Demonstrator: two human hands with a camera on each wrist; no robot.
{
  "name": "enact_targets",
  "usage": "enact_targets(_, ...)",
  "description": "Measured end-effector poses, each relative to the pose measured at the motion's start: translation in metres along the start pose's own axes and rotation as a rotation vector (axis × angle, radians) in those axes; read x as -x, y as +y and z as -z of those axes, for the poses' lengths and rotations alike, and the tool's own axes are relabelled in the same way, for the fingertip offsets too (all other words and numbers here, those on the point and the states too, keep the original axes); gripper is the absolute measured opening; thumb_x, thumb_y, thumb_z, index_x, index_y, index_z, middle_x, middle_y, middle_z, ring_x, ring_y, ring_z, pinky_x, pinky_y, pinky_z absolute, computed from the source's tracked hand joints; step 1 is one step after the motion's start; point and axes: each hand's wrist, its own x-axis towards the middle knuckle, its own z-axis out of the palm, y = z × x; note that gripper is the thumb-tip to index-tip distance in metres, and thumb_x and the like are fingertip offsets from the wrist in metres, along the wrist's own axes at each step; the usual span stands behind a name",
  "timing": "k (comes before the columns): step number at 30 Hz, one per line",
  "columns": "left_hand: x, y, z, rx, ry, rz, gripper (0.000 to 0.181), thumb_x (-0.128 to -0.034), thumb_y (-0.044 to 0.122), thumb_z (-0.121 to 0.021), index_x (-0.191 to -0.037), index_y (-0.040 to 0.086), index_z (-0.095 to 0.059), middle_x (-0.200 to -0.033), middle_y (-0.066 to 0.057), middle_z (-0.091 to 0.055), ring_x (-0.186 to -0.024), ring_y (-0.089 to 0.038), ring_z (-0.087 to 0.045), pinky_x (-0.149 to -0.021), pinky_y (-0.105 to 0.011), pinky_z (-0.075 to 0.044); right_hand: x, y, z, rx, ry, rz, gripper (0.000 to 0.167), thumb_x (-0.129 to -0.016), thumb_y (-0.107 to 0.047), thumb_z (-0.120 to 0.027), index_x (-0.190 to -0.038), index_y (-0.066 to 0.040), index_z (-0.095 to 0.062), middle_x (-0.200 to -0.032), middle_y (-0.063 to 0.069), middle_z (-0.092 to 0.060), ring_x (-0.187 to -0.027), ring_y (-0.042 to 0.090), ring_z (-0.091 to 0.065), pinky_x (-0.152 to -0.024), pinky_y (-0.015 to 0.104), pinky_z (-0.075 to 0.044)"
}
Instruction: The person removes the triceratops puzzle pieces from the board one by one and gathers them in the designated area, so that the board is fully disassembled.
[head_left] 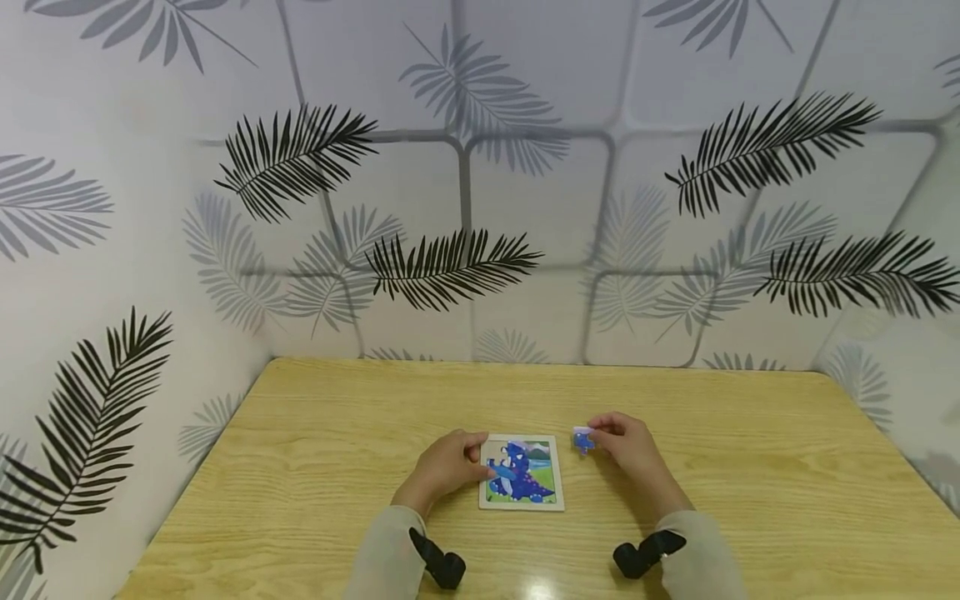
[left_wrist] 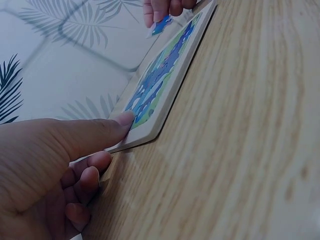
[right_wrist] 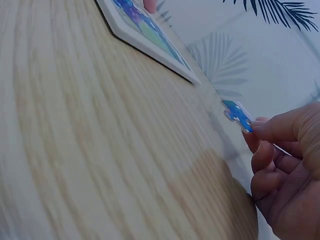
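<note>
A square picture puzzle board with a pale frame lies on the table, showing a blue dinosaur; its upper left part looks bare. My left hand grips the board's left side, the thumb on top in the left wrist view, at the frame's corner. The other fingers curl beside the edge, partly hidden. To the right of the board, my right hand pinches a blue puzzle piece by its edge between thumb and fingers. In the right wrist view the piece is held apart from the board.
The light wooden table reaches back to a wall with a leaf pattern. Black straps with small devices sit on both wrists, over pale sleeves. A bright reflection lies near the front of the table.
</note>
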Motion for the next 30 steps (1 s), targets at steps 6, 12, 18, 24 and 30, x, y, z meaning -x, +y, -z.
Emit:
enact_targets(6,0.0,-0.001,0.001,0.004,-0.002,-0.002,0.053,-0.0774,0.018,-0.079,-0.126,0.008,-0.061,-0.079,-0.001,-0.044,-0.072,-0.016,-0.042,-0.07,-0.034,-0.033,0.002,0.004,0.005,0.099,-0.002,0.028,0.013,-0.089,-0.001,-0.06,-0.1,0.005,-0.064,-0.09,0.009,-0.06,-0.078,0.018,-0.048,-0.065,0.024,-0.042)
enact_targets(12,-0.002,-0.003,0.0,-0.009,-0.001,-0.011,0.045,-0.0775,0.018,-0.078,-0.119,0.009,-0.064,-0.08,-0.001,-0.044,-0.073,-0.016,-0.042,-0.07,-0.034,-0.033,0.003,0.007,0.004,0.199,0.011,0.073,0.011,-0.089,-0.004,-0.062,-0.097,0.003,-0.065,-0.092,0.01,-0.063,-0.084,0.021,-0.053,-0.072,0.028,-0.043)
enact_targets(18,-0.002,-0.003,-0.001,-0.025,0.0,-0.011,0.044,-0.0776,0.019,-0.079,-0.118,0.01,-0.064,-0.079,-0.001,-0.044,-0.071,-0.016,-0.042,-0.069,-0.033,-0.033,0.003,0.009,0.004,0.22,0.025,0.104,0.011,-0.088,-0.004,-0.064,-0.097,0.002,-0.066,-0.092,0.01,-0.065,-0.083,0.019,-0.055,-0.072,0.029,-0.043)
enact_targets(24,-0.002,-0.002,0.0,-0.013,0.002,-0.007,0.046,-0.0774,0.018,-0.079,-0.12,0.009,-0.064,-0.079,-0.001,-0.043,-0.071,-0.016,-0.041,-0.068,-0.033,-0.033,0.003,0.011,0.006,0.222,0.042,0.111,0.013,-0.087,-0.004,-0.065,-0.098,0.002,-0.066,-0.093,0.01,-0.065,-0.083,0.018,-0.053,-0.072,0.029,-0.043)
enact_targets(30,-0.002,-0.002,0.0,-0.006,0.0,-0.002,0.047,-0.0776,0.019,-0.079,-0.121,0.009,-0.063,-0.079,-0.001,-0.043,-0.072,-0.016,-0.042,-0.069,-0.033,-0.033,0.004,0.012,0.007,0.213,0.043,0.102,0.014,-0.088,-0.006,-0.064,-0.099,0.002,-0.066,-0.096,0.012,-0.065,-0.087,0.02,-0.055,-0.075,0.03,-0.043)
